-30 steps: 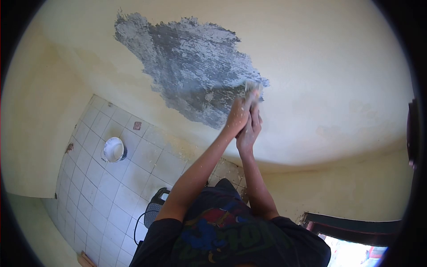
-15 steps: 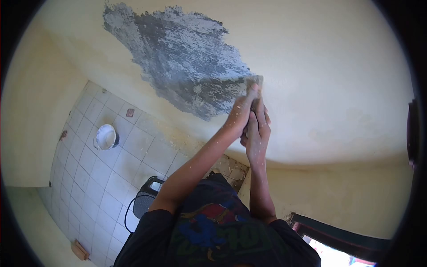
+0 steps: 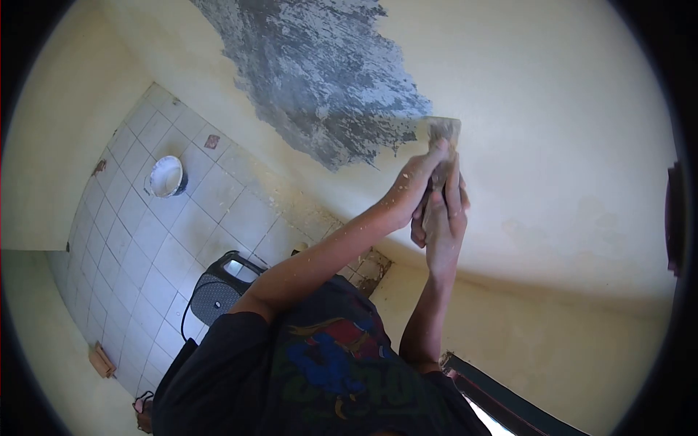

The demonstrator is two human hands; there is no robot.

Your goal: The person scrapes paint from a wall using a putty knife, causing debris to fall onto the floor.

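Note:
Both of my hands are closed around a scraper (image 3: pixel 445 128), whose wide, dusty blade lies against the cream wall (image 3: pixel 538 152). My left hand (image 3: pixel 418 182) grips nearer the blade, with a finger stretched along it. Lower on the handle, my right hand (image 3: pixel 441 229) is wrapped round it; most of the handle is hidden by the fingers. Just left of the blade lies a large bare grey patch (image 3: pixel 327 80) with ragged edges, where the cream coat is gone. Pale flakes stick to my left hand and forearm.
A white bucket (image 3: pixel 167 176) with whitish contents stands on the tiled floor (image 3: pixel 156 240). Nearer me is a dark speaker-like box (image 3: pixel 218 294) with a cable. Flakes and debris lie along the wall's foot. A dark-framed opening (image 3: pixel 502 400) is at lower right.
My hands and the scraper have shifted right in view, past the grey patch's lower right edge. The view has tilted, so the patch sits higher and more of the box shows.

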